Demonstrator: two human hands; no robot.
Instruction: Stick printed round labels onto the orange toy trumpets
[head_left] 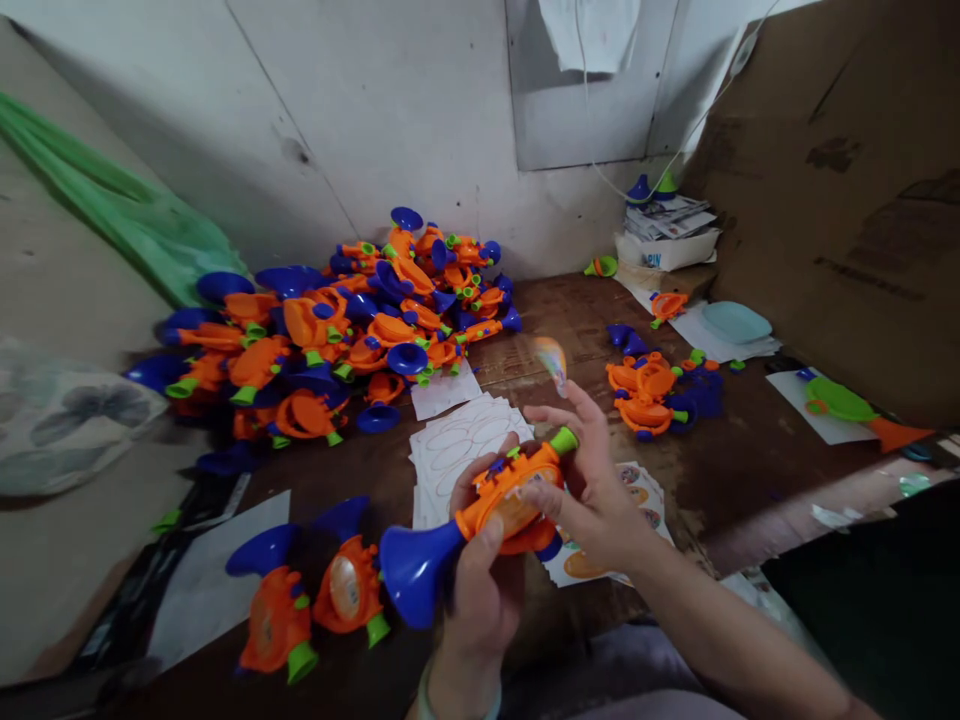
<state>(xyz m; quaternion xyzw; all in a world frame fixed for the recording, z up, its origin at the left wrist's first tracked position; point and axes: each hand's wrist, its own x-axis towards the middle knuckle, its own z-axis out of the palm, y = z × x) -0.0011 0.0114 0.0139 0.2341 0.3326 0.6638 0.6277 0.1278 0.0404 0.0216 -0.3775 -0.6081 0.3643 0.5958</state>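
My left hand (484, 590) is wrapped round an orange toy trumpet (491, 495) with a blue bell and a green mouthpiece, held tilted above the table. At the mouthpiece end, my right hand (596, 490) grips it too, its thumb pressed on the round side of the body. A small oval sticker (551, 362), blurred, clings to a raised fingertip of that hand. Partly hidden below my right hand lies a sheet of printed oval stickers (589, 565). Behind the trumpet is a stack of white backing sheets with oval outlines (469, 440).
A big heap of toy trumpets (390, 325) rests against the wall. Two more trumpets (277, 615) lie at front left. To the right are a smaller trumpet group (646, 390), a pale blue lid-like piece (736, 322), a green toy (844, 400) and a cardboard sheet (847, 200).
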